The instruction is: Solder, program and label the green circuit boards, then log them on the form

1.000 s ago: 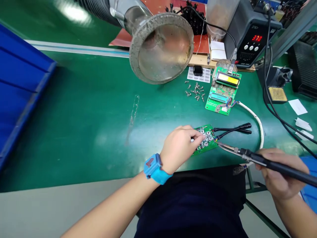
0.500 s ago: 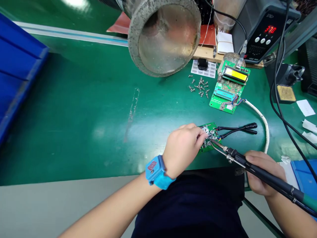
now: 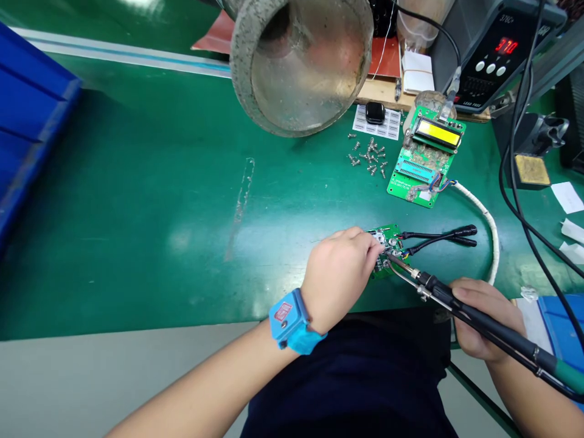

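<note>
A small green circuit board (image 3: 391, 242) lies near the front edge of the green bench, with black leads (image 3: 444, 236) running off to its right. My left hand (image 3: 340, 275), wearing a blue wrist strap (image 3: 292, 322), rests on the board's left part with fingers pinched together; what they pinch is too small to name. My right hand (image 3: 484, 319) is closed round a black soldering iron (image 3: 474, 319), whose tip touches the board.
A fume extractor funnel (image 3: 301, 61) hangs over the bench at the back. Loose screws (image 3: 368, 157), a green display board (image 3: 427, 159) and a soldering station (image 3: 495, 52) reading 370 stand beyond. A blue bin (image 3: 31, 121) is at left.
The iron's tip came in from the right and now touches the board. My right hand moved left with it. My left hand has stayed on the board.
</note>
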Available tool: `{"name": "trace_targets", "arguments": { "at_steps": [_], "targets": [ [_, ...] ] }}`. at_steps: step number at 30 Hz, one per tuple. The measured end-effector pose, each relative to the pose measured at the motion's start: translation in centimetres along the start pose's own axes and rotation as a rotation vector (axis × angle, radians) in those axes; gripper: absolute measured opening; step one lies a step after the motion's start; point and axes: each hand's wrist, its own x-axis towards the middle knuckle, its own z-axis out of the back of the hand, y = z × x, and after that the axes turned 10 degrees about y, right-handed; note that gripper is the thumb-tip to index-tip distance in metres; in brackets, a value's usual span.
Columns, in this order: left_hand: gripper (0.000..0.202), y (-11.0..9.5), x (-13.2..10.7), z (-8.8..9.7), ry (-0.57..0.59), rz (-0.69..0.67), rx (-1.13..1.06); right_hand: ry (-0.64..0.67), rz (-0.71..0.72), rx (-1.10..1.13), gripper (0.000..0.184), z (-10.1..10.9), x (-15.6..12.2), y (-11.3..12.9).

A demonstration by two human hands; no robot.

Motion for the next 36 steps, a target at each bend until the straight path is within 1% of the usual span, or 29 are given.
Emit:
{"name": "trace_targets", "arguments": {
  "at_steps": [9, 14, 23, 28, 30, 32, 34, 36],
  "targets": [
    [0.021, -0.2, 0.1, 0.1, 0.009, 0.019, 0.005, -0.004, 0.016, -0.034, 0.031, 0.0, 0.2, 0.0],
    [0.023, -0.2, 0.0, 0.1, 0.01, 0.017, -0.002, -0.021, 0.002, -0.056, 0.025, -0.1, 0.3, 0.2],
    [0.024, -0.2, 0.0, 0.0, -0.004, 0.021, -0.003, 0.025, 0.03, -0.023, 0.033, 0.4, 0.5, 0.0],
    [0.025, -0.2, -0.2, 0.3, -0.016, 0.006, -0.031, 0.03, 0.019, -0.018, 0.031, 0.3, 0.5, 0.0],
    [0.026, -0.2, -0.4, 0.5, -0.03, -0.001, -0.08, 0.015, 0.012, 0.002, 0.032, 0.4, 0.5, 0.1],
    [0.025, 0.0, -0.7, 0.9, -0.058, 0.006, -0.148, -0.03, 0.006, 0.026, 0.032, 0.7, 0.4, 0.3],
    [0.022, 0.3, -1.0, 1.5, -0.099, 0.027, -0.209, -0.081, -0.003, 0.039, 0.029, 1.1, 0.4, 0.4],
    [0.019, 0.7, -1.0, 2.2, -0.143, 0.056, -0.254, -0.101, -0.034, 0.048, 0.024, 1.6, 0.5, 0.4]
  ]
}}
